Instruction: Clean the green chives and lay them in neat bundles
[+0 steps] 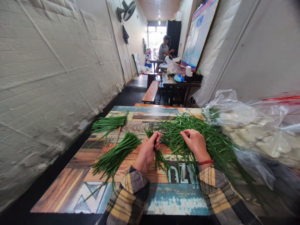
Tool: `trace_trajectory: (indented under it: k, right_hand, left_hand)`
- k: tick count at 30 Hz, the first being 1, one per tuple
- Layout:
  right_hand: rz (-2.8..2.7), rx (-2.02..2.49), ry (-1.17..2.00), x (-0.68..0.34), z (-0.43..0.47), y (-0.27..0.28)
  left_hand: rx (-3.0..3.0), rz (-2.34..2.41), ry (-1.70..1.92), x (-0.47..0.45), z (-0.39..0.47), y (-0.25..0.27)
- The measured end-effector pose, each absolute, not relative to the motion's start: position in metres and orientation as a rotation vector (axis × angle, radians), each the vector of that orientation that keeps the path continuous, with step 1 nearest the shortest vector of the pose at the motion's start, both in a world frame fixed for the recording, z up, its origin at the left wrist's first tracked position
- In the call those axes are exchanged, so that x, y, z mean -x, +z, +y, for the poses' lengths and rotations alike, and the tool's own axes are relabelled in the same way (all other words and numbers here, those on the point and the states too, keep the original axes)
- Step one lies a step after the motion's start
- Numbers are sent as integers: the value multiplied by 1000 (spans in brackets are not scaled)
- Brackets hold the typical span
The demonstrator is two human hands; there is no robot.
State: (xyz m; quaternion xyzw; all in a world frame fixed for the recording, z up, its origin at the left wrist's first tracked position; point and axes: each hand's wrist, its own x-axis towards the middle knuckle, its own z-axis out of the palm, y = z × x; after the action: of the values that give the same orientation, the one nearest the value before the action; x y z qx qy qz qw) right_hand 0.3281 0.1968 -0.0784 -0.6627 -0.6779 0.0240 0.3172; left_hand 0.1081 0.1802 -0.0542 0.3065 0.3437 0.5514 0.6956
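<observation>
My left hand [148, 150] is closed around a small bunch of green garlic chives [160, 160], whose cut ends poke up above the fist and whose leaves hang toward the tabletop. Over the loose heap of garlic chives [185, 125], my right hand [195, 143] has thumb and fingertips pressed together in a pinch. Whatever lies between those fingertips is too small to make out. To the left of my left hand lies a neat bundle of chives [118, 153]. Farther back, a second bundle [109, 123] rests near the table's left edge.
The patterned wooden-look table [77, 175] fills the foreground. A thin stick [117, 135] lies between the bundles. Clear plastic bags [257, 131] with pale contents crowd the right. Beyond are a bench [152, 91], a cluttered table [173, 83] and another person [163, 50].
</observation>
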Motion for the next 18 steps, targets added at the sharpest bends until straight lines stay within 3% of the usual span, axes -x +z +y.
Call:
trace_trajectory:
  k: [6,13,18]
  right_hand:
    - [-1677,1702,82,-331,196,-77]
    - [-1515,1355,712,-305,189,-70]
    - [-1642,1311,848,-284,177,-68]
  left_hand:
    - [-693,812,1247,-110,180,-55]
    - [-784,853,1221,-113,178,-60]
    - [-908,952,1186,-117,174,-60]
